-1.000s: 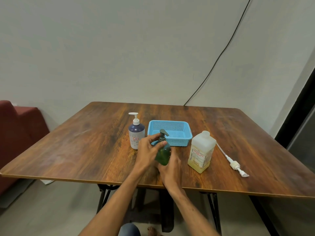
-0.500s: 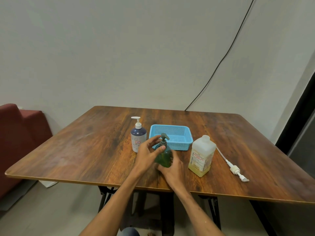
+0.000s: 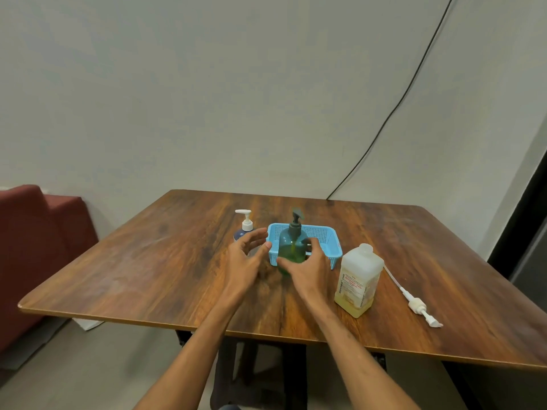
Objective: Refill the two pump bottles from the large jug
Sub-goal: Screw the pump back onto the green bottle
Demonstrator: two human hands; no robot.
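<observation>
Wooden table: right hand grips green bottle (upright).

Basket behind green bottle; jug right.

Green pump bottle upright; blue bottle left; jug uncapped
</observation>
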